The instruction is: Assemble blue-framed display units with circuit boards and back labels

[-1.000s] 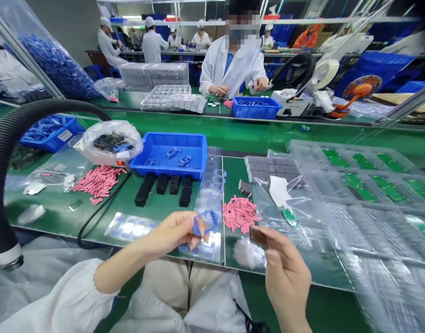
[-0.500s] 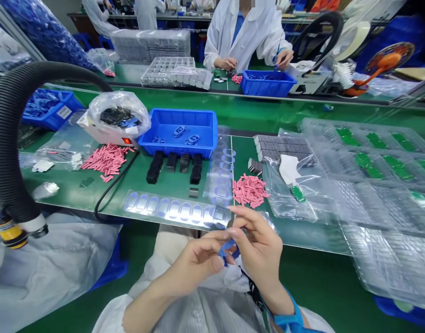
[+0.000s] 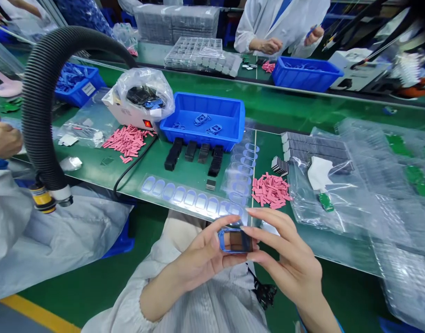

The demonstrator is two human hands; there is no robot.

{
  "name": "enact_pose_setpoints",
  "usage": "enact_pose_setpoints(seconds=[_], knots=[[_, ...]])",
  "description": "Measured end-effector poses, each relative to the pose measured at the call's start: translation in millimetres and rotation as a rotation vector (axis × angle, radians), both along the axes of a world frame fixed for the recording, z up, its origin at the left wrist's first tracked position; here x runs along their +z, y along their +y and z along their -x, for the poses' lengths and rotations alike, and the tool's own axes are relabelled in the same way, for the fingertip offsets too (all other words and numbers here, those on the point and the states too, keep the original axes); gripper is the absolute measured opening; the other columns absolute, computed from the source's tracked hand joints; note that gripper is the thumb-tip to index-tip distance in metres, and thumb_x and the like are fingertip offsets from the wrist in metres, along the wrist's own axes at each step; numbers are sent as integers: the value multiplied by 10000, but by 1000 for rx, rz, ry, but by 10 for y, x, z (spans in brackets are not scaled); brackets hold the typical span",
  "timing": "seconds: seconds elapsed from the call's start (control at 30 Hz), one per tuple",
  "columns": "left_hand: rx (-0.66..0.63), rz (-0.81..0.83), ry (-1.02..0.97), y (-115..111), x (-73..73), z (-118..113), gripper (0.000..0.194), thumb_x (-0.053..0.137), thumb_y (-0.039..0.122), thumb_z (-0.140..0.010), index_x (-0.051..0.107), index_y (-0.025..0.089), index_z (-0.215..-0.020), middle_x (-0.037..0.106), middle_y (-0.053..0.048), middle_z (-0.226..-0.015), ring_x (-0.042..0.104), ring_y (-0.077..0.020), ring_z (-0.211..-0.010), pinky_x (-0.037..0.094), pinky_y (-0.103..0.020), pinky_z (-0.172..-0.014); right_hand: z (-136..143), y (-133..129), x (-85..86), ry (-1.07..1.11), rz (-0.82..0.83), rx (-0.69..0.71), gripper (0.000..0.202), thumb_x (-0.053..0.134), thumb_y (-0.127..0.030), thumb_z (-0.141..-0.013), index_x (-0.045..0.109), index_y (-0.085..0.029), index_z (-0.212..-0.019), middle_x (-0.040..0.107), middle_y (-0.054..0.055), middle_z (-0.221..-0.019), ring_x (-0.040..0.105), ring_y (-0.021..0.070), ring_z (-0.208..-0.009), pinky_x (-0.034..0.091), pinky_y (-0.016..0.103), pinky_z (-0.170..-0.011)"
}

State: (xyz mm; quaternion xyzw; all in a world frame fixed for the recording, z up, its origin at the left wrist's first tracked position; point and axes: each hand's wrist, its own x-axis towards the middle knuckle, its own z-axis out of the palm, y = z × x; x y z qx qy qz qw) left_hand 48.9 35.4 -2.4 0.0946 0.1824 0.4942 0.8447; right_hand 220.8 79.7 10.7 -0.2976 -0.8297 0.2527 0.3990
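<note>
Both my hands meet over my lap at the table's front edge. My left hand [image 3: 198,254] is closed on a small blue plastic frame [image 3: 221,241], thumb and fingers on its left end and edges. A dark, glossy rectangular panel [image 3: 246,243] lies at the frame's right part; whether it is fully seated I cannot tell. My right hand [image 3: 291,252] pinches this right end between thumb and fingers. Just beyond my fingers lies a clear strip of oval, purple-rimmed films [image 3: 190,199]. Pink strips [image 3: 271,190] are heaped behind my right hand.
A blue bin [image 3: 203,118] holds several blue frames, with stacks of black panels [image 3: 173,155] before it. A black ribbed hose [image 3: 42,101] arches on the left. Plastic bags and trays [image 3: 368,208] cover the right side. Co-workers sit opposite and at the left.
The blue frame is turned so its window faces me, and the dark panel now shows at it. My right hand has shifted right and opened its grasp wider. The camera view has moved.
</note>
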Motion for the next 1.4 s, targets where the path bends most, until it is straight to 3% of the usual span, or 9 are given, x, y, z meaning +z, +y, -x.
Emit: enact_pose_setpoints(seconds=[0.17, 0.33, 0.57, 0.73, 0.9, 1.23, 1.4], knots=[[-6, 14, 49, -4, -32, 3, 602, 720, 409, -733, 552, 188, -1266, 713, -95, -1027, 645, -205, -1025, 476, -317, -902, 21, 3, 1, -33, 8, 29, 325, 540, -281, -910, 558, -254, -1233, 526, 100, -1281, 488, 288, -1168, 446, 479, -924], [-10, -30, 19, 15, -45, 19, 604, 701, 425, -751, 531, 187, -1280, 718, -110, -1030, 654, -217, -1015, 453, -345, -925, -17, -10, -4, -68, 87, -3, 576, 582, -460, -850, 431, -237, -1359, 490, 122, -1333, 470, 295, -1207, 429, 477, -969], [-29, -50, 64, 47, -23, 18, 555, 687, 439, -758, 559, 205, -1245, 719, -92, -988, 644, -210, -1029, 476, -320, -878, -16, 32, 32, -99, 3, -22, 299, 629, -269, -850, 593, -236, -1145, 566, 109, -1244, 529, 290, -1139, 456, 484, -924], [108, -153, 276, 12, -78, -17, 454, 662, 439, -777, 583, 351, -1216, 649, -53, -1231, 585, -219, -1128, 445, -341, -930, 54, 4, 2, -20, 70, -105, 276, 657, -295, -826, 603, -257, -1094, 604, 100, -1170, 556, 292, -1092, 473, 497, -886], [268, -205, 492, 25, -162, -123, 375, 639, 487, -769, 668, 309, -1099, 650, -52, -1220, 517, -261, -1206, 370, -367, -1024, 134, -35, -42, 84, 109, -169, 255, 669, -279, -813, 611, -245, -1059, 614, 98, -1140, 563, 276, -1074, 474, 484, -889], [315, -110, 456, 37, -162, -250, 342, 672, 480, -744, 697, 298, -1033, 683, -34, -1151, 559, -247, -1138, 385, -362, -1012, 172, -70, -93, 124, 89, -242, 233, 682, -303, -807, 626, -226, -1019, 632, 100, -1103, 591, 259, -1026, 497, 445, -852], [327, -43, 347, 70, -146, -215, 309, 681, 461, -745, 705, 298, -1007, 695, -21, -1132, 598, -218, -1102, 443, -324, -959, -6, 64, -71, 40, 56, -220, 280, 610, -392, -856, 611, -237, -1089, 637, 98, -1136, 597, 258, -1054, 508, 441, -856]])
